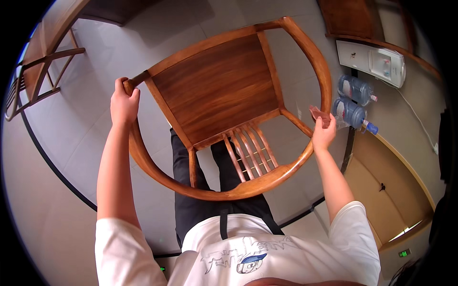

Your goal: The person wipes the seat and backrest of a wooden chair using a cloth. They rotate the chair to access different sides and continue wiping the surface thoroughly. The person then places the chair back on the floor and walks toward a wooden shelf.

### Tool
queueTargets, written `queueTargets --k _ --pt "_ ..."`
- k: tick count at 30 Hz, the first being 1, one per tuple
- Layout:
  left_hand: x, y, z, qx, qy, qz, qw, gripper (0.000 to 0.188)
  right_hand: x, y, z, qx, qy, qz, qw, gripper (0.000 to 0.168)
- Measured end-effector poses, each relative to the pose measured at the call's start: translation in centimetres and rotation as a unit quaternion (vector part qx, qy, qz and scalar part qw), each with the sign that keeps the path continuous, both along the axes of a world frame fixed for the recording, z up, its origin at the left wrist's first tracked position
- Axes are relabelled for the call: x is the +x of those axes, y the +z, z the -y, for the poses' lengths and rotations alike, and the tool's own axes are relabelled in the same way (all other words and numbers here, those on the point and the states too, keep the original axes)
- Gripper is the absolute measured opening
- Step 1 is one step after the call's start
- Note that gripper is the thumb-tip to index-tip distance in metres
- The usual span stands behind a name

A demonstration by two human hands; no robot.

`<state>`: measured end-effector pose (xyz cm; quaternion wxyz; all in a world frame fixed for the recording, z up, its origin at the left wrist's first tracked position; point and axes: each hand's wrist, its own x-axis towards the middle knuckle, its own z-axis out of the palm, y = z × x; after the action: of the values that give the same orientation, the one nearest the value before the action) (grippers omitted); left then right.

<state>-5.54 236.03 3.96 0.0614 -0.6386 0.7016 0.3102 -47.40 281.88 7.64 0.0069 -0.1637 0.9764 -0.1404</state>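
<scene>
A wooden armchair (218,89) with a curved top rail and a slatted back stands before me, its back towards my body. My left hand (124,102) grips the front end of the left armrest, fingers wrapped round the wood. On the other side my right hand (325,132) pinches a crumpled reddish-brown cloth or sheet (321,116) between thumb and fingers, against the right part of the curved rail. Several thin spindles (250,153) join the seat's rear edge to the rail above my dark trousers.
Two large plastic water bottles (352,112) lie at the right beside a white water dispenser (368,62), with a cable along the wall. A tan door (386,189) is at the lower right. Another wooden chair (39,75) stands at the upper left, near dark wooden furniture (107,10).
</scene>
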Motion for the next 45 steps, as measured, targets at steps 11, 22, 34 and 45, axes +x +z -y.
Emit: queueTargets --k 11,22,34,45 --pt "-0.5 4.4 -21.7 0.154 -0.297 0.114 0.935 0.048 2.7 1.7 -1.6 0.016 0.062 -0.035 0.997 0.063" --pt "6.2 7.9 -35.0 -0.087 -0.396 -0.083 0.91 0.02 13.7 3.7 -7.0 -0.047 0.087 0.044 0.994 0.055" --pt "6.4 7.5 -35.1 -0.101 -0.398 -0.086 0.908 0.019 16.2 4.3 -6.3 0.037 0.13 -0.049 0.99 0.036" --pt "6.9 7.2 -35.5 -0.11 -0.386 -0.124 0.907 0.018 16.5 4.9 -5.8 0.062 0.12 -0.03 0.99 0.034"
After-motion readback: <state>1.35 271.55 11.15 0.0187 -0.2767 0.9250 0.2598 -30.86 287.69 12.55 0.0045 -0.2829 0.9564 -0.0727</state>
